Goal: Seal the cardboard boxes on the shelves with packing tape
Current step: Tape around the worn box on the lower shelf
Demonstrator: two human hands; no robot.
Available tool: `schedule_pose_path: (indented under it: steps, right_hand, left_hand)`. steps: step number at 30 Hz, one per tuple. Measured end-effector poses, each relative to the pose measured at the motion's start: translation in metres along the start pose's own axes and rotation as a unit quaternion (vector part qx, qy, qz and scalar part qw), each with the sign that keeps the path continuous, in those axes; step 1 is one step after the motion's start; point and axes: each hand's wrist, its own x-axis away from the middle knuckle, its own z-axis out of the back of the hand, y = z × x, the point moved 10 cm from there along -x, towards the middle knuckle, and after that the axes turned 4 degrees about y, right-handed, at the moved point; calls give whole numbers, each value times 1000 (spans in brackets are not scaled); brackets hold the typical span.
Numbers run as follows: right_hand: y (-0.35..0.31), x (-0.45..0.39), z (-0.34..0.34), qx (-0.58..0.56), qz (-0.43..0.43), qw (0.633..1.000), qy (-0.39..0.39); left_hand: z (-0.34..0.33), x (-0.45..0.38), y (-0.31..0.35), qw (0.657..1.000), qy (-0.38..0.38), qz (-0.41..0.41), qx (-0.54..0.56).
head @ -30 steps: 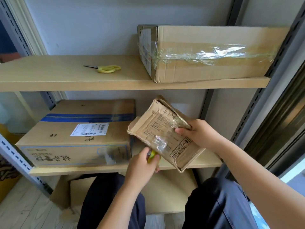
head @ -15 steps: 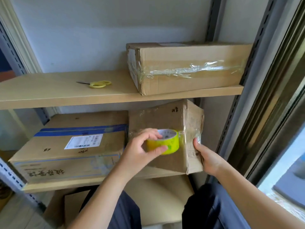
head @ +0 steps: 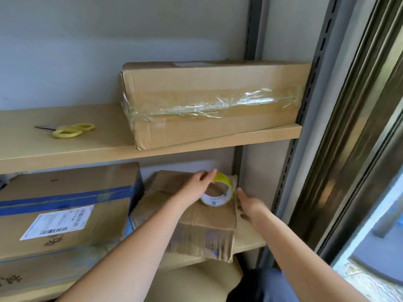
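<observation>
With the small box [head: 196,216] lying on the lower shelf [head: 250,241], the left hand [head: 196,186] curled round the tape roll [head: 218,192] on its top should pull tape flat along the seam, while the open right hand [head: 249,207] braces the box's side.

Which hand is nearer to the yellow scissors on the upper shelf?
The left hand, below and right of the scissors, on the tape roll. The right hand is farther right.
</observation>
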Motion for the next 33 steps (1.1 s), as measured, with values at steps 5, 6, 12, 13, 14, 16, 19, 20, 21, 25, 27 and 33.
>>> schedule_pose_path:
  steps: [5, 6, 12, 13, 14, 16, 19, 20, 21, 25, 27, 33]
  right_hand:
    - [1, 4, -8, 181, 81, 978, 65]
    - [-1, 5, -6, 191, 95, 974, 76]
    - [-21, -3, -7, 193, 171, 966, 24]
    - [-24, -4, 0, 199, 182, 963, 26]
    - [-26, -5, 8, 216, 192, 957, 31]
    - [-28, -7, 24, 238, 194, 951, 31]
    - [-32, -8, 29, 262, 196, 945, 22]
    - [-35, -9, 28, 280, 199, 939, 22]
    - [-37, -9, 26, 296, 202, 933, 26]
    - [-39, -12, 25, 356, 195, 913, 39]
    - [-40, -15, 26, 379, 174, 908, 41]
    - [-40, -16, 26, 412, 155, 894, 86]
  left_hand:
    - [-8, -12, -1, 999, -42, -9, 29]
    - [-9, -14, 1, 998, -51, -16, 18]
    - [-16, -20, 14, 991, -110, -72, -38]
    - [-16, -19, 16, 986, -127, -85, -60]
    - [-15, -18, 18, 982, -140, -95, -86]
    - [-3, -20, 17, 970, -144, -114, -160]
    - [26, -24, 15, 948, -109, -126, -273]
    - [35, -24, 17, 936, -99, -137, -309]
    - [46, -26, 17, 921, -90, -152, -347]
    - [84, -32, 11, 886, -86, -182, -419]
    - [88, -32, 9, 876, -91, -194, -432]
    - [101, -46, -3, 918, -95, -126, -365]
